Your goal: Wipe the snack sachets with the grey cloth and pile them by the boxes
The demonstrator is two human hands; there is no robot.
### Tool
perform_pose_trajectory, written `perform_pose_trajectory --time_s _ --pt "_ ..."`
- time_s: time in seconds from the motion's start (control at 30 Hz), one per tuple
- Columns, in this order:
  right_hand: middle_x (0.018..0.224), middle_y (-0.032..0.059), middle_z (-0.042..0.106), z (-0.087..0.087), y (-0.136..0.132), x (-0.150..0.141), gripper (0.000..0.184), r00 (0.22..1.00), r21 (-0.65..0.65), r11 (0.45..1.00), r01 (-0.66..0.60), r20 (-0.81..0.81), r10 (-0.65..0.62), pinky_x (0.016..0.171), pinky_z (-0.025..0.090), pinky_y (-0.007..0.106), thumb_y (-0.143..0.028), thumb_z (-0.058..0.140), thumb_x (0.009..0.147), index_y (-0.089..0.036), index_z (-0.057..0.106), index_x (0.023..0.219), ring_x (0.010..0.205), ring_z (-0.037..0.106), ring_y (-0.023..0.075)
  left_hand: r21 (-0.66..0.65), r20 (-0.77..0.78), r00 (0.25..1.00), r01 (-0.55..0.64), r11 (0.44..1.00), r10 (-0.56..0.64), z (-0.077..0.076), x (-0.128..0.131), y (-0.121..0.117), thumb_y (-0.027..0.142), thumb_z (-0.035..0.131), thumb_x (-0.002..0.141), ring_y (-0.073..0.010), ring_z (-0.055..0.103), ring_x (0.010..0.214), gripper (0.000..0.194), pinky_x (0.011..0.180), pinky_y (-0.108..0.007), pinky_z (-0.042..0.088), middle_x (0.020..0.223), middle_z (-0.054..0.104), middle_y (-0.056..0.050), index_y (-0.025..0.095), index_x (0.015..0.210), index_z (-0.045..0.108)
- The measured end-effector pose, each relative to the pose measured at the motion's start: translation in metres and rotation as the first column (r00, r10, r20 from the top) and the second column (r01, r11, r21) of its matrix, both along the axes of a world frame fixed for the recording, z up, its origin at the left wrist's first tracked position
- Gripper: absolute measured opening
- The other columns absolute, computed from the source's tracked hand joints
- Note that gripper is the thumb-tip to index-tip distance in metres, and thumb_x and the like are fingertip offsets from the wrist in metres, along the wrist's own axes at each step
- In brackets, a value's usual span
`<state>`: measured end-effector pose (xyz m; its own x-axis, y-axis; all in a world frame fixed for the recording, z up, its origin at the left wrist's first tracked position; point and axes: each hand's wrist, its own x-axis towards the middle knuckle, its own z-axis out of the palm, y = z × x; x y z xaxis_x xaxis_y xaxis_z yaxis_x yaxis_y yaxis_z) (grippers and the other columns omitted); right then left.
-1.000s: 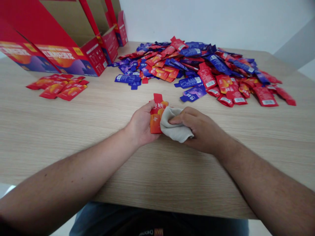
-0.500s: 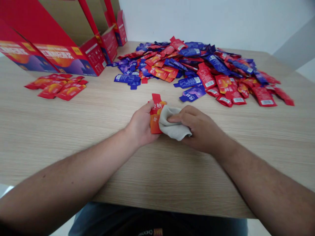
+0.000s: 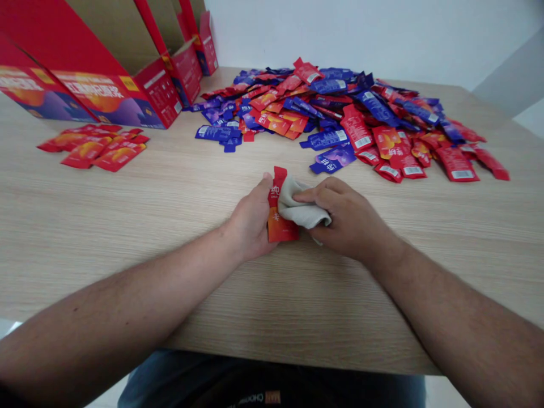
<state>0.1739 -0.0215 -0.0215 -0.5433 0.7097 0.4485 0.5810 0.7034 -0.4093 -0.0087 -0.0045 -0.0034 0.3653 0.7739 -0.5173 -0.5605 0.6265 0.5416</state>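
My left hand (image 3: 254, 220) grips a red and orange sachet (image 3: 280, 228) by its left side, with the narrow neck pointing away from me. A folded pale grey cloth (image 3: 302, 213) is pinched in my right hand (image 3: 345, 216) and lies against the upper right part of the sachet's face, covering some of its print. Both hands are just above the table, close together. The left fingers under the sachet are hidden.
A large heap of red and blue sachets (image 3: 327, 107) spreads along the back of the wooden table (image 3: 106, 226). At the left lies a small group of red sachets (image 3: 91, 148), in front of open red cardboard boxes (image 3: 114, 96). A white wall (image 3: 361, 34) rises behind.
The sachet and my left hand have shifted slightly right and towards me. The cloth has moved up the sachet, so more of its lower orange part shows.
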Motion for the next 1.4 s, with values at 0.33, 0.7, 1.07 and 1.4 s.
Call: perform_pose_trajectory --time_s 0.33,0.7,1.07,1.4 --pt "0.106 0.0091 0.070 0.002 0.003 0.003 0.039 0.998 -0.066 0.996 -0.053 0.038 0.056 0.081 0.056 0.037 -0.027 0.079 0.089 -0.024 0.075 0.128 0.093 0.066 0.0248 0.045 0.006 1.000 -0.012 0.999 0.011 -0.007 -0.006 0.007 0.053 0.033 0.115 -0.0231 0.073 0.077 0.055 0.078 -0.035 0.060 0.083 0.074 -0.008 0.017 0.102 0.073" --pt "0.108 0.0097 0.069 -0.004 0.000 0.000 0.043 0.999 -0.030 0.999 0.016 0.030 -0.015 0.082 0.057 0.038 -0.022 0.078 0.087 -0.023 0.075 0.130 0.094 0.066 0.0255 0.050 0.020 1.000 -0.008 0.999 0.007 -0.003 -0.003 0.005 0.050 0.031 0.116 -0.0241 0.076 0.083 0.056 0.087 -0.037 0.062 0.085 0.077 -0.009 0.016 0.100 0.074" --pt "0.108 0.0090 0.070 0.000 0.002 0.002 0.041 0.995 -0.066 0.993 -0.097 0.025 0.099 0.082 0.058 0.038 -0.025 0.080 0.088 -0.023 0.075 0.129 0.094 0.068 0.0254 0.016 -0.010 1.000 -0.011 1.000 0.011 -0.004 -0.006 0.007 0.053 0.036 0.114 -0.0245 0.073 0.079 0.053 0.083 -0.037 0.060 0.085 0.076 -0.009 0.017 0.105 0.074" --pt "0.106 0.0088 0.072 -0.004 0.017 0.017 0.038 0.992 -0.033 0.992 -0.125 0.019 0.126 0.079 0.056 0.037 -0.026 0.079 0.088 -0.024 0.075 0.126 0.091 0.066 0.0242 0.006 0.016 1.000 -0.008 1.000 0.008 -0.001 -0.014 0.013 0.055 0.026 0.115 -0.0242 0.077 0.080 0.061 0.082 -0.037 0.064 0.082 0.078 -0.009 0.017 0.102 0.072"
